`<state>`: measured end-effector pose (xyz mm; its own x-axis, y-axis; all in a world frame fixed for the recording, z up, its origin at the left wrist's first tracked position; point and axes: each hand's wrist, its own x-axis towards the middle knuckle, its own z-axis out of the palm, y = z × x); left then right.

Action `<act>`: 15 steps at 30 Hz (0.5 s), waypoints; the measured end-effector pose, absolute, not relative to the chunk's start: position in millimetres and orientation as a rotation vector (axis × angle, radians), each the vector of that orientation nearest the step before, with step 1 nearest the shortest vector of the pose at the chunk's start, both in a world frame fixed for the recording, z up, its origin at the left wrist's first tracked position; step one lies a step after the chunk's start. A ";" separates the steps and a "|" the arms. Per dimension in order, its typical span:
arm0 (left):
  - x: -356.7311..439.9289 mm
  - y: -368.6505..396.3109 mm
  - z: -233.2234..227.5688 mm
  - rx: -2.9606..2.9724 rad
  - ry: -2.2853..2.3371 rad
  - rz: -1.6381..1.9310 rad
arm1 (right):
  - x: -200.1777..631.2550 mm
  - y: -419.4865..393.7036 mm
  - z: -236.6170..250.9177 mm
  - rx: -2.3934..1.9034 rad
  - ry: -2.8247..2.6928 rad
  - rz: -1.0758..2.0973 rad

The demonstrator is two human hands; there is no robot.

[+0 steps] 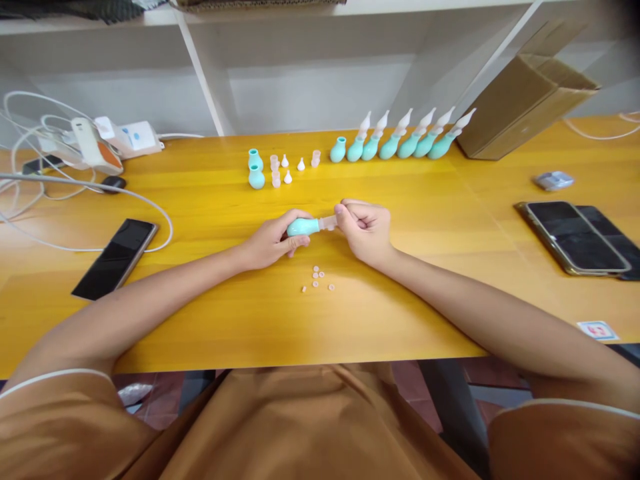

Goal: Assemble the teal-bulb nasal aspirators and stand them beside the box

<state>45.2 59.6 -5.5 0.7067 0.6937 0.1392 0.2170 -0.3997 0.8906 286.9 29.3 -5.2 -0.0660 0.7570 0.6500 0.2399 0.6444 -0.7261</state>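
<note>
My left hand is wrapped round a teal squeeze bulb, which lies on its side with its neck to the right. A translucent pinkish connector sits at the bulb's neck. My right hand is closed, thumb and finger pinching the connector's far end; whether a tip is inside the fist is hidden. Below the hands lie several small pinkish rings. Beyond them stand two loose teal bulbs, three pinkish connectors and three white tips.
At the back stands a row of several assembled bulb aspirators, with a bare teal bulb at its left end. A cardboard box is right of it. Phones lie at both sides. White cables and chargers crowd the left.
</note>
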 end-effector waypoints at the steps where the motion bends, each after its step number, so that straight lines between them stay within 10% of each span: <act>1: 45.2 59.5 -5.9 1.949 0.699 0.627 | 286.7 28.8 -5.4 -0.850 -1.612 0.550; 15: 46.8 55.7 -1.8 1.945 0.731 0.628 | 277.6 22.7 -9.4 -0.889 -1.529 0.582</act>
<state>46.8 55.7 -1.8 0.6917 0.7109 0.1275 0.2336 -0.3873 0.8919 277.6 22.7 -9.4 0.0064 0.8040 0.5946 0.2047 0.5810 -0.7878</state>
